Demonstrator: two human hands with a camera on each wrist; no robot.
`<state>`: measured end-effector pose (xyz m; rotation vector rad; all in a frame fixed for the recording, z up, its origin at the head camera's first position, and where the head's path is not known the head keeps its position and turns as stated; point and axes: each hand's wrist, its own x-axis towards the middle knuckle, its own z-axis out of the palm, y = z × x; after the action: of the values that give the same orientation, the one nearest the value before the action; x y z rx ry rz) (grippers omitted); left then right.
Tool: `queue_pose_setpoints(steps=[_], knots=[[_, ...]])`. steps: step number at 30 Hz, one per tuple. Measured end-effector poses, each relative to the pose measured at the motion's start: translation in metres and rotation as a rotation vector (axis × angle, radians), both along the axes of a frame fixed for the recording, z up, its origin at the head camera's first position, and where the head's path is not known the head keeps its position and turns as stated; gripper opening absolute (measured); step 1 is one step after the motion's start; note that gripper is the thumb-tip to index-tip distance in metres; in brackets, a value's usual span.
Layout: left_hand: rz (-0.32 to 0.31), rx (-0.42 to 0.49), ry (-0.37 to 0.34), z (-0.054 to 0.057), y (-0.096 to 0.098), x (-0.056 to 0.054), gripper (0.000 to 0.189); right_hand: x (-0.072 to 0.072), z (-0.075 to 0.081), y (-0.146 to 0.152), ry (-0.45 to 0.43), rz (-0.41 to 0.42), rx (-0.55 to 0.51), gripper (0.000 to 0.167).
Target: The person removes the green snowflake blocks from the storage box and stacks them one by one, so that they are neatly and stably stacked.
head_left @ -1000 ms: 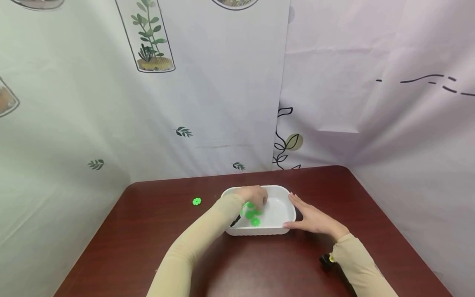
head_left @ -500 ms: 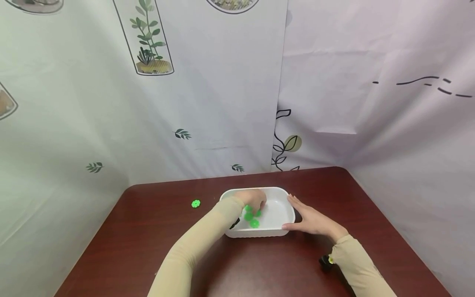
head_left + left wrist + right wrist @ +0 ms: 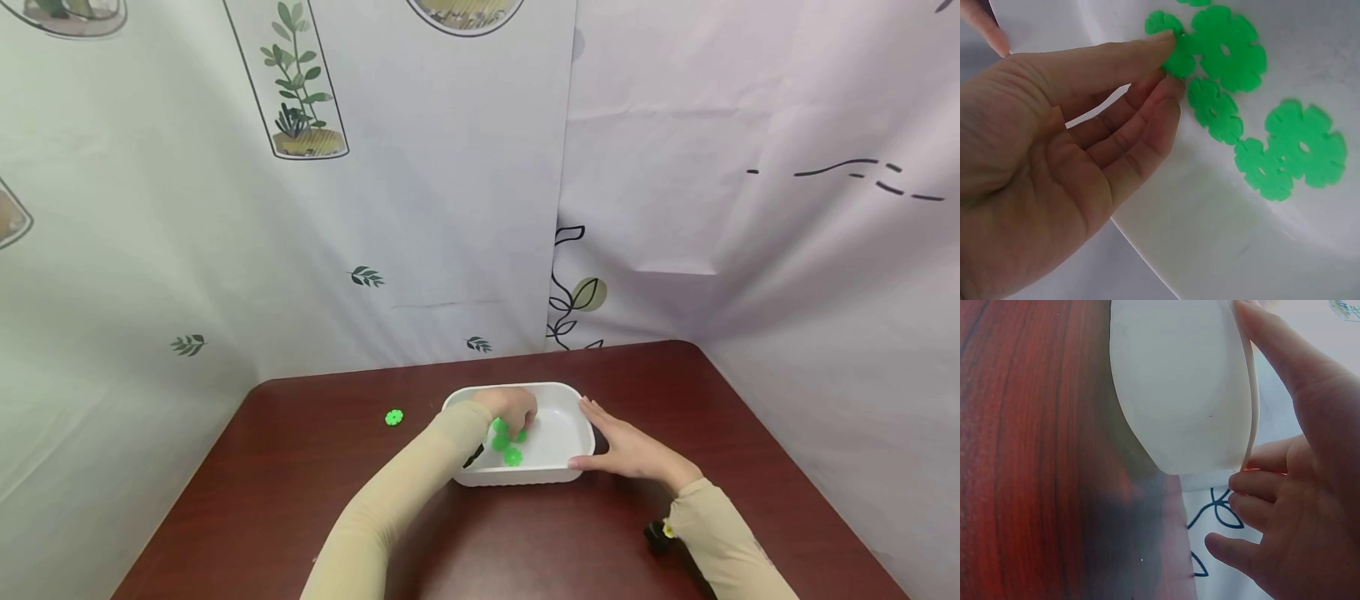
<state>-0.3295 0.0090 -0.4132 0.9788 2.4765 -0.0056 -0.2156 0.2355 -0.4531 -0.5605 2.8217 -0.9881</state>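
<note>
A white rectangular dish with rounded corners holds several green slotted interlocking discs at its left part. My left hand reaches down inside it. In the left wrist view the thumb and fingertips of that hand pinch one green interlocking disc, partly hidden by the thumb; other discs lie right beside it on the dish floor. My right hand grips the right end of the dish, thumb at the near corner and fingers spread to the far one. The right wrist view shows fingers bent against the dish's edge.
One loose green disc lies on the dark red-brown table, left of the dish. A printed white cloth hangs close behind the table and along both sides. A black wrist device shows beside the right sleeve.
The head view has tilted up slightly, so everything sits a little lower. My left hand stays inside the dish among the discs, and the right hand keeps its hold on the end.
</note>
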Motion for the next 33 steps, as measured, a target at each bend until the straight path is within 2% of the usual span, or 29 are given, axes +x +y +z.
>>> queue_pose_setpoints(steps=[11, 16, 23, 27, 33], knots=[[0.047, -0.011, 0.03, -0.004, -0.007, 0.003, 0.027, 0.0, 0.0, -0.001, 0.013, -0.003, 0.002, 0.112], [0.007, 0.004, 0.021, -0.004, -0.008, 0.002, 0.028, 0.0, 0.0, -0.001, 0.017, -0.003, 0.004, 0.112], [-0.036, 0.085, -0.045, -0.003, -0.012, -0.002, 0.026, 0.001, 0.001, -0.003, -0.003, -0.007, 0.004, 0.112], [-0.05, 0.135, -0.033, 0.002, -0.015, -0.007, 0.024, 0.001, 0.001, -0.003, 0.002, -0.006, 0.005, 0.112], [-0.045, 0.23, -0.012, 0.014, -0.02, -0.008, 0.02, 0.001, -0.001, -0.002, 0.002, -0.011, 0.002, 0.112]])
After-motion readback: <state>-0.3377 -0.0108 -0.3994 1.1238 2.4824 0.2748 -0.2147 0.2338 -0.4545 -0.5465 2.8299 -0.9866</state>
